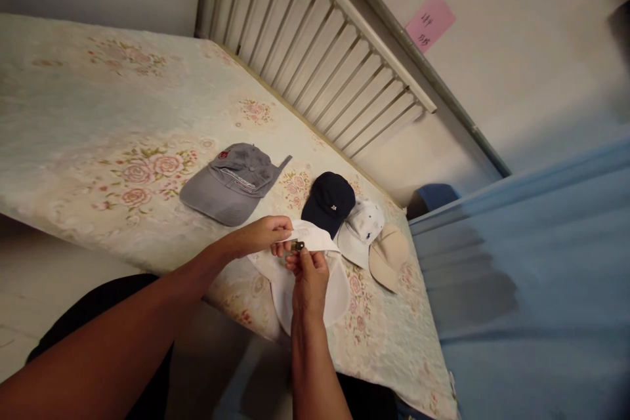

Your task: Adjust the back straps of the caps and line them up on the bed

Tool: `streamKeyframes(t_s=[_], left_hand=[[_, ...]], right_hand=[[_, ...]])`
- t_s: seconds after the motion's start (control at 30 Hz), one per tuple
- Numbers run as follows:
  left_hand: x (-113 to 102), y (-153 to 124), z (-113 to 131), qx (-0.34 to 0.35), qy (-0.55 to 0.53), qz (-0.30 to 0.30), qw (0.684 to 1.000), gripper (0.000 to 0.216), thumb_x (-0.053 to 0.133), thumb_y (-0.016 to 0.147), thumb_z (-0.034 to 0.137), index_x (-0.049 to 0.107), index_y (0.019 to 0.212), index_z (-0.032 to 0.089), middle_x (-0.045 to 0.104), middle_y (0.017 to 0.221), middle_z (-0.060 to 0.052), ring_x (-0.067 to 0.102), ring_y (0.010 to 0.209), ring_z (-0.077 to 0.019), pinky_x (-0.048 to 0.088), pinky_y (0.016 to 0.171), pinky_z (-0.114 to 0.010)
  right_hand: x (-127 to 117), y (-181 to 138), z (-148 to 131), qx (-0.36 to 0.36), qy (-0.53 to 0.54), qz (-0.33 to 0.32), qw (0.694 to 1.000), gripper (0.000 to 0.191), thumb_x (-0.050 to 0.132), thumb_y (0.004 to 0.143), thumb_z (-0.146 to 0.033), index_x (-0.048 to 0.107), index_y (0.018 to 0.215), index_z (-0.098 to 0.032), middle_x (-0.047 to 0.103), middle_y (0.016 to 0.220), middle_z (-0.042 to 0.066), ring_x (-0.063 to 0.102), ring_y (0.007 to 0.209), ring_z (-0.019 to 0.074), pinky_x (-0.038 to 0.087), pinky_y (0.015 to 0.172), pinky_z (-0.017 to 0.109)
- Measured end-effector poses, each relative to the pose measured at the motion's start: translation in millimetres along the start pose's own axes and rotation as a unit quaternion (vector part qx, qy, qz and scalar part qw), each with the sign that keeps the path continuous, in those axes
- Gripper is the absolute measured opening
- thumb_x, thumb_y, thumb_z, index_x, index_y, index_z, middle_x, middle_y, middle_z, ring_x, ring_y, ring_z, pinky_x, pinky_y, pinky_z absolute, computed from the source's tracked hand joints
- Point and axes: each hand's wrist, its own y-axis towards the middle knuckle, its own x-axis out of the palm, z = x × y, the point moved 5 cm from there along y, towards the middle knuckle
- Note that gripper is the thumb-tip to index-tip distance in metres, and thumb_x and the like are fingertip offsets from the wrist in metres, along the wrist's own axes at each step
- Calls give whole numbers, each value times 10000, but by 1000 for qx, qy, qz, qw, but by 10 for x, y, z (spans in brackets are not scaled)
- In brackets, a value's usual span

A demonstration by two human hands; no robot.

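A white cap (337,285) lies at the table's near edge, its back strap raised between both hands. My left hand (273,234) pinches the strap from the left, fingers closed. From the right, my right hand (310,269) grips the strap beside a small brass-coloured buckle (298,246), thumb pressed near it. The fingers cover part of the strap and buckle. Just beyond the hands sits a dark navy cap (329,200). To the left rests a grey cap (239,184) with its strap end sticking out.
Right of the navy cap are a white patterned cap (363,226) and a beige cap (388,256). They lie on a floral-covered table (197,98). A slatted metal rail (315,46) runs along the far edge; a blue curtain (531,289) hangs at the right.
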Motion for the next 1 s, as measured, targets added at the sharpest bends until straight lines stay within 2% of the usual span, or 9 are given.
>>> streamKeyframes(t_s=[0.2,0.4,0.6,0.77,1.0], left_hand=[[-17,-7,13,4,16,16,1000,226,543,813,388,528,825,164,566,599,35,566,581,-131,421,599,-251],[28,21,-79,3,-66,-11,998,216,569,821,384,525,845,174,625,693,16,615,652,-149,480,673,-287],[42,15,-41,30,-93,-7,995,187,570,832,351,546,826,165,643,753,4,597,675,-129,454,682,-261],[89,36,-59,32,-62,-17,997,195,585,816,354,522,813,170,567,627,42,532,601,-117,399,609,-242],[172,49,-70,24,-31,-10,999,217,583,794,380,503,780,179,550,601,36,515,583,-125,379,582,-251]], right_hand=[[-8,-10,-46,9,13,20,1000,164,688,701,-285,614,739,-143,682,620,-11,564,483,72,421,487,178],[29,-15,-46,27,21,17,999,136,668,687,-270,603,722,-156,677,596,-8,551,466,84,400,470,193],[58,-17,-19,40,-2,4,999,130,633,690,-235,640,790,-153,650,579,-21,532,450,91,383,453,204],[47,-26,-23,39,-10,5,999,88,622,694,-236,622,747,-165,647,598,-19,526,458,96,383,460,220],[27,-17,-47,32,-30,2,999,60,591,702,-221,615,746,-187,625,570,-35,517,460,104,381,456,223]])
